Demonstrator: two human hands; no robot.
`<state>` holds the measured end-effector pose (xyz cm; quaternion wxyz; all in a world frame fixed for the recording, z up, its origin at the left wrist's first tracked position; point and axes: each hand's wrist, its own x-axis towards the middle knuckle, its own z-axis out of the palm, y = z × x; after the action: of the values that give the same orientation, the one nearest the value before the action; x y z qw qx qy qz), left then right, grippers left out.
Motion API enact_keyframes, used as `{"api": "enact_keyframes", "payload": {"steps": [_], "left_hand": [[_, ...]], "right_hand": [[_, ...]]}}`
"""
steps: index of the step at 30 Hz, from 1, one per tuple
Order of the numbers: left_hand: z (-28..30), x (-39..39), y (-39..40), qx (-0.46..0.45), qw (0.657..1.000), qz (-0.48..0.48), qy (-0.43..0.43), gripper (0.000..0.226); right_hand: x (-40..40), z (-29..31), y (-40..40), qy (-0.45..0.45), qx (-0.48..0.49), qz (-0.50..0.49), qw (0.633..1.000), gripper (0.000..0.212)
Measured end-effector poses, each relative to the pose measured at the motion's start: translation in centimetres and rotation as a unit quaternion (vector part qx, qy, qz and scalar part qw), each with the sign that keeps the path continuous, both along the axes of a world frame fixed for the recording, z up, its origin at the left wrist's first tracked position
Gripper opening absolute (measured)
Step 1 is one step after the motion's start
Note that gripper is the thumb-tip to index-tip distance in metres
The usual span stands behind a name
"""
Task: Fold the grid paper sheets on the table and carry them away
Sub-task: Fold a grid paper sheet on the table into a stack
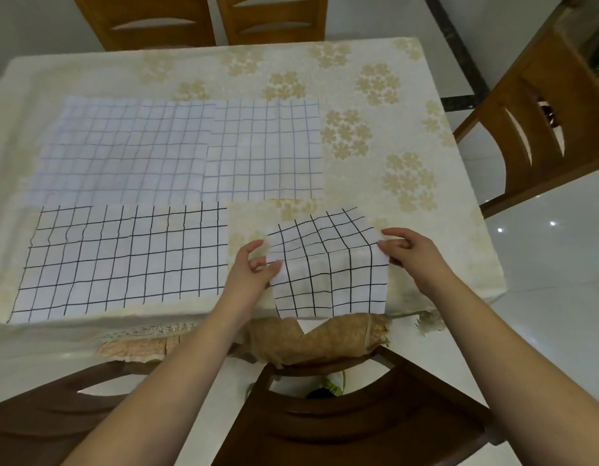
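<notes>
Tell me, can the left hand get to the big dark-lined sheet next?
Probably yes. The big dark-lined sheet lies flat just left of the left hand, nothing between them, but that hand must first release the folded sheet.

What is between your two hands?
In the head view, a grid paper sheet with bold black lines spans the gap, bent along a fold. The left hand pinches its left edge and the right hand pinches its right edge.
</notes>
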<state>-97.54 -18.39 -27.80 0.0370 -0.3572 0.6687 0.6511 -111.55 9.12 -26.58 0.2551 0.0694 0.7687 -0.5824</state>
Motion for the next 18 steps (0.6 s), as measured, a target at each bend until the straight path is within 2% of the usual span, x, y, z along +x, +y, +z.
{"api": "enact_keyframes", "payload": {"steps": [5, 11, 14, 16, 18], "left_hand": [[1.5, 0.2, -2.0, 0.007, 0.999, -0.029, 0.028, 0.062], [2.2, 0.6, -3.2, -0.012, 0.999, -0.039, 0.015, 0.061], [2.7, 0.8, -3.8, -0.03, 0.998, -0.051, 0.01, 0.056], [3.4, 0.8, -4.2, -0.056, 0.995, -0.075, 0.013, 0.047], [4.3, 0.7, -4.9, -0.12, 0.985, -0.122, 0.016, 0.038]], "right_hand": [[1.1, 1.0, -0.5, -0.081, -0.03, -0.023, 0.996, 0.038], [2.6, 1.3, -1.2, -0.162, -0.025, -0.043, 0.986, 0.04], [3.3, 1.9, -1.7, -0.138, -0.01, -0.04, 0.99, 0.039], [3.6, 2.5, -2.0, -0.091, 0.006, -0.029, 0.995, 0.042], [3.9, 3.4, -2.3, -0.02, 0.028, 0.004, 0.999, 0.043]]}}
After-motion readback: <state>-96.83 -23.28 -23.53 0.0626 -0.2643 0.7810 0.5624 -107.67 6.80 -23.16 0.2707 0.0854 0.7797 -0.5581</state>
